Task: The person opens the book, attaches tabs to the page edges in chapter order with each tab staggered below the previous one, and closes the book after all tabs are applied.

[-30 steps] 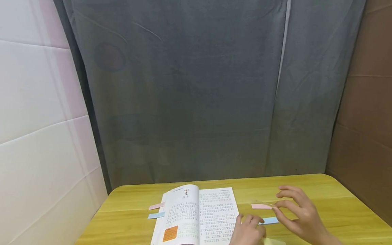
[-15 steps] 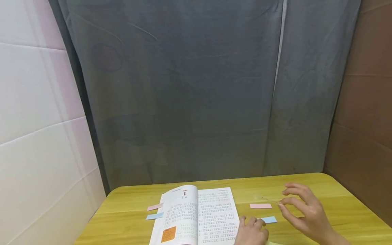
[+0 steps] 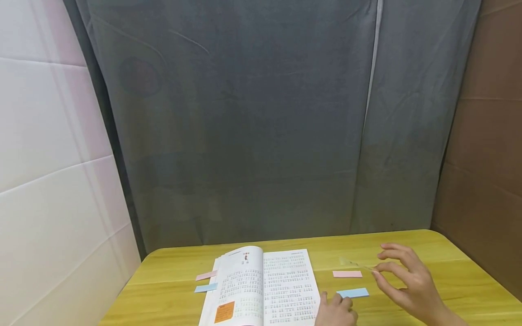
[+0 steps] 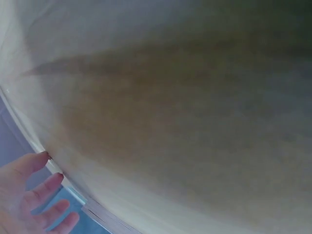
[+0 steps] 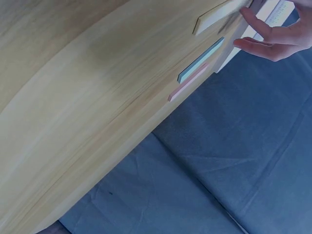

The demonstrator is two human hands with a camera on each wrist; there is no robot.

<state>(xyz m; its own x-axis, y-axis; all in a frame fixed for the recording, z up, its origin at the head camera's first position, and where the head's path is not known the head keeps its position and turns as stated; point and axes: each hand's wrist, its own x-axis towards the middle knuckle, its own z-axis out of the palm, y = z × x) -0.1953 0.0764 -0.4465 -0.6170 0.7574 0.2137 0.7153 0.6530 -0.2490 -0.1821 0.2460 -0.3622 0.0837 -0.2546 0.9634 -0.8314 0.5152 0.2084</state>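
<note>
I rest my left hand [image 3: 335, 310] with relaxed fingers on the open book [image 3: 265, 287]; my right hand [image 3: 403, 283] pinches a clear strip [image 3: 355, 263]. Next move, likely: place it on the page.

A blue sticky note [image 5: 201, 60] and a pink one [image 5: 187, 82] lie side by side on the wooden table [image 5: 87, 112] (a hand [image 5: 273, 36] just beyond).

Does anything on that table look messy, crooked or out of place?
Nothing stands out. The open book lies flat on the wooden table, with pink and blue paper strips to its right and another pair to its left. The left pair sits slightly slanted; nothing is spilled or torn.
</note>
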